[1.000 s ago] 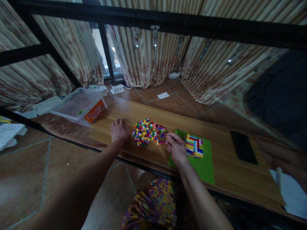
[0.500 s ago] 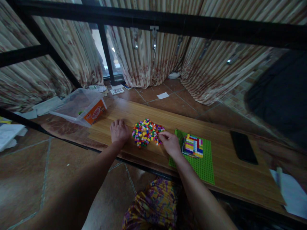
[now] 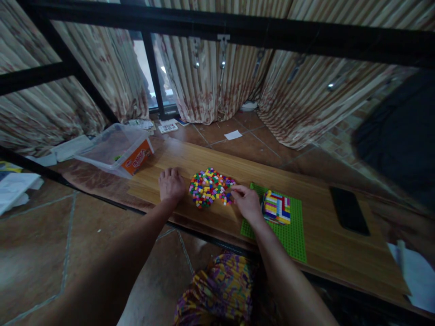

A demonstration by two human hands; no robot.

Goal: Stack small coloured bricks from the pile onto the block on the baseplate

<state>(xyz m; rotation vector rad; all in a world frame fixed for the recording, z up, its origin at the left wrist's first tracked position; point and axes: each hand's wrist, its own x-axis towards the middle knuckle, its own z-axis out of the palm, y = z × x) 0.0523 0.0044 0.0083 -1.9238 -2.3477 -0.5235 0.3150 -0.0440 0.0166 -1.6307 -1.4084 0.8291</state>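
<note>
A heap of small coloured bricks lies on a low wooden board. My left hand rests knuckles-up on the board just left of the heap, its fingers curled under. At the heap's right edge my right hand has its fingertips pinched together among the bricks; what they grip is too small to make out. Right of that hand a green baseplate carries a block of stacked multicoloured bricks.
A clear plastic tub with an orange label sits at the board's left end. A black phone lies on the board to the right. Papers lie on the tiled floor at left and right. Curtains hang behind, and a black metal frame crosses overhead.
My right hand moved left from the baseplate's edge into the right side of the heap and pinched there. My left hand stayed put. The view shifted slightly.
</note>
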